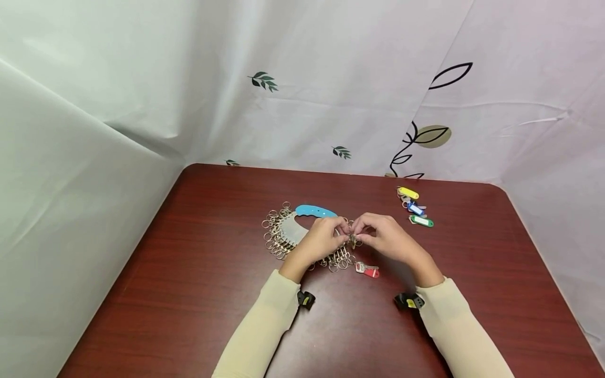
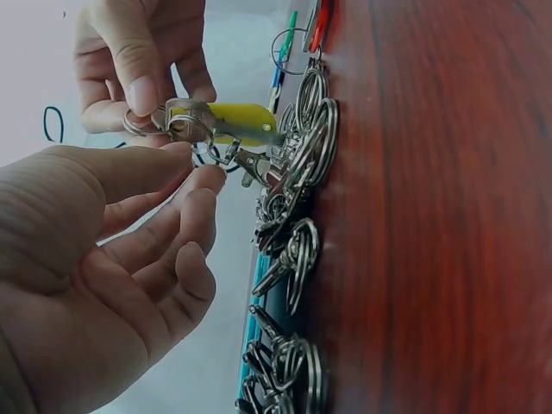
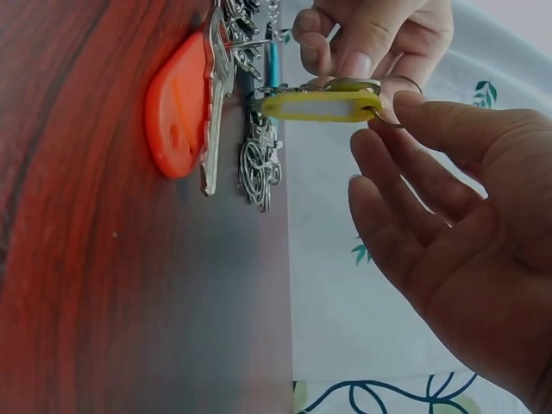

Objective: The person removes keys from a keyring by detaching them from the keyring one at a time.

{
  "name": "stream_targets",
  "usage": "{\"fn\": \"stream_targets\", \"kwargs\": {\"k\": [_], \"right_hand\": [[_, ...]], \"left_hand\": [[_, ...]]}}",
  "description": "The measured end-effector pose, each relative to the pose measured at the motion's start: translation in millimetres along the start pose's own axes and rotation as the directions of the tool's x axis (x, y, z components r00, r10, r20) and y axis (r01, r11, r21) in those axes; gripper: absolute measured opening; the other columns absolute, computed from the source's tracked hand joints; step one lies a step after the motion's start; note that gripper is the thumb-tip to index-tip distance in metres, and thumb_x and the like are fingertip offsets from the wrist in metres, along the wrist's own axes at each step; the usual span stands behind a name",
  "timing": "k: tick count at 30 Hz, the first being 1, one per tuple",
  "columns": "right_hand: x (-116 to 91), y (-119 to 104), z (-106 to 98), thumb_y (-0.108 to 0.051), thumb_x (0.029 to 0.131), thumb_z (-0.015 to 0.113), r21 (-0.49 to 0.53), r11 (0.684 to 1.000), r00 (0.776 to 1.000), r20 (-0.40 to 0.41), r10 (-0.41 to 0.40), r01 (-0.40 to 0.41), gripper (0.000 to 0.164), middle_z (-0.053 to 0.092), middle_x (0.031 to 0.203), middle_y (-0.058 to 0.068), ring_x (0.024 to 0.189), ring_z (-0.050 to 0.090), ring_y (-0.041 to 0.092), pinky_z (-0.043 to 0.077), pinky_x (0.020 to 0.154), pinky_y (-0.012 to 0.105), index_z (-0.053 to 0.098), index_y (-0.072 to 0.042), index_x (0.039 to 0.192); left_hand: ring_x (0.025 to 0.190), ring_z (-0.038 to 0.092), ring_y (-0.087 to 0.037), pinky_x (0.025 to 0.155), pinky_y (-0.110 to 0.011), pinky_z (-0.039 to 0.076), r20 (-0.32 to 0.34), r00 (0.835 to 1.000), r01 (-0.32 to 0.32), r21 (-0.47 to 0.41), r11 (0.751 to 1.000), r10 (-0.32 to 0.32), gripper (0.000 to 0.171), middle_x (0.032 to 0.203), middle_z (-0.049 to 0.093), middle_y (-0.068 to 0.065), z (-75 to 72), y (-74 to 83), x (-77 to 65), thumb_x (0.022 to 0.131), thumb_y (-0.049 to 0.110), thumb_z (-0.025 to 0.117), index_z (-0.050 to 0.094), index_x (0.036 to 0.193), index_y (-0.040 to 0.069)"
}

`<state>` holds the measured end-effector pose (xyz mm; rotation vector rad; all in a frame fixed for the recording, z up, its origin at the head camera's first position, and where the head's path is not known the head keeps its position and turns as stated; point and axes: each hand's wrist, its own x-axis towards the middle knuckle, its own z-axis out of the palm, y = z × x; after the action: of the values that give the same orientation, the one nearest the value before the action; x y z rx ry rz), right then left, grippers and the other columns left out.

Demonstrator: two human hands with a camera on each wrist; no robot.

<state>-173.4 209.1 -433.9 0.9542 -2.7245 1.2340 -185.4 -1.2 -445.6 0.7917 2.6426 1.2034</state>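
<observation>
Over the right end of a fan-shaped key holder (image 1: pixel 294 229) with a blue handle (image 1: pixel 315 211), both hands meet at a split key ring (image 3: pixel 404 79). My right hand (image 1: pixel 385 235) pinches this ring between thumb and fingers. A yellow key tag (image 3: pixel 319 107) and a metal key (image 2: pixel 191 121) hang at it. My left hand (image 1: pixel 319 241) pinches at the same ring and key, thumb against forefinger, beside a metal snap clip (image 2: pixel 252 164) of the holder. A key with a red tag (image 1: pixel 371 272) lies at the holder's near right edge.
Further back on the right of the brown table (image 1: pixel 189 294) lie keys with a yellow tag (image 1: pixel 408 192), a blue tag (image 1: pixel 416 209) and a green tag (image 1: pixel 422 221). Several empty rings (image 1: pixel 274 231) fringe the holder. White patterned cloth (image 1: pixel 302 121) hangs behind the table.
</observation>
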Motion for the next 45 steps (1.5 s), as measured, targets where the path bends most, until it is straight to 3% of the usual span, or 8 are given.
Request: {"fn": "stream_targets", "kwargs": {"k": [7, 14, 19, 27, 35, 45], "right_hand": [[-0.9, 0.6, -3.7, -0.007, 0.088, 0.081, 0.0, 0.999, 0.999, 0.006, -0.044, 0.044, 0.011, 0.074, 0.101, -0.001, 0.097, 0.069, 0.015, 0.058, 0.076, 0.034, 0.072, -0.014, 0.087], [-1.6, 0.7, -4.6, -0.013, 0.093, 0.078, 0.024, 0.999, 0.998, 0.059, 0.02, -0.021, 0.007, 0.068, 0.09, -0.002, 0.078, 0.061, 0.007, 0.054, 0.07, 0.025, 0.071, -0.012, 0.09], [-2.0, -0.2, -5.3, -0.007, 0.09, 0.079, -0.012, 0.999, 0.993, 0.108, 0.05, -0.049, 0.013, 0.062, 0.086, -0.007, 0.076, 0.058, 0.006, 0.051, 0.068, 0.024, 0.07, -0.016, 0.09], [-4.1, 0.9, -6.6, -0.011, 0.099, 0.07, -0.013, 0.999, 0.987, 0.153, 0.039, -0.037, 0.006, 0.063, 0.089, -0.01, 0.078, 0.055, 0.005, 0.049, 0.071, 0.025, 0.073, -0.013, 0.094], [-2.8, 0.1, -4.1, -0.004, 0.095, 0.067, -0.085, 0.996, 0.995, 0.102, 0.007, 0.001, 0.011, 0.063, 0.088, -0.01, 0.076, 0.055, 0.004, 0.05, 0.07, 0.026, 0.07, -0.014, 0.091], [-0.2, -2.0, 1.4, -0.004, 0.092, 0.068, -0.171, 0.985, 0.998, 0.057, 0.008, 0.002, 0.011, 0.062, 0.086, -0.007, 0.076, 0.056, 0.006, 0.05, 0.069, 0.024, 0.068, -0.015, 0.089]], "left_hand": [[0.078, 0.063, -0.012, 0.069, -0.021, 0.049, 0.031, 0.999, -0.026, 0.024, 0.999, 0.026, 0.006, 0.097, 0.074, -0.004, -0.2, 1.8, -0.5, 0.093, 0.006, 0.073, 0.074, 0.097, 0.01], [0.075, 0.062, -0.009, 0.067, -0.019, 0.05, -0.013, 1.0, -0.019, -0.015, 1.0, 0.019, 0.01, 0.086, 0.072, -0.003, -0.4, 0.3, -0.7, 0.092, 0.004, 0.074, 0.069, 0.087, 0.011], [0.075, 0.063, -0.011, 0.067, -0.019, 0.051, -0.018, 1.0, -0.001, -0.029, 1.0, 0.001, 0.008, 0.085, 0.072, -0.004, -2.2, -0.7, -0.5, 0.092, 0.004, 0.074, 0.07, 0.088, 0.01], [0.073, 0.059, -0.009, 0.065, -0.019, 0.049, -0.013, 1.0, 0.012, -0.037, 0.999, -0.012, 0.009, 0.081, 0.069, -0.002, -3.7, -1.4, -0.8, 0.092, 0.005, 0.074, 0.07, 0.087, 0.011], [0.072, 0.059, -0.009, 0.065, -0.019, 0.049, -0.019, 1.0, -0.022, -0.047, 0.999, 0.022, 0.005, 0.083, 0.07, -0.003, -5.5, -1.9, -2.3, 0.093, 0.003, 0.074, 0.072, 0.089, 0.006], [0.079, 0.059, -0.012, 0.073, -0.025, 0.049, -0.037, 0.992, -0.122, 0.053, 0.991, 0.124, 0.007, 0.087, 0.073, -0.002, -4.6, 0.7, -2.8, 0.091, 0.002, 0.075, 0.072, 0.088, 0.007]]}}
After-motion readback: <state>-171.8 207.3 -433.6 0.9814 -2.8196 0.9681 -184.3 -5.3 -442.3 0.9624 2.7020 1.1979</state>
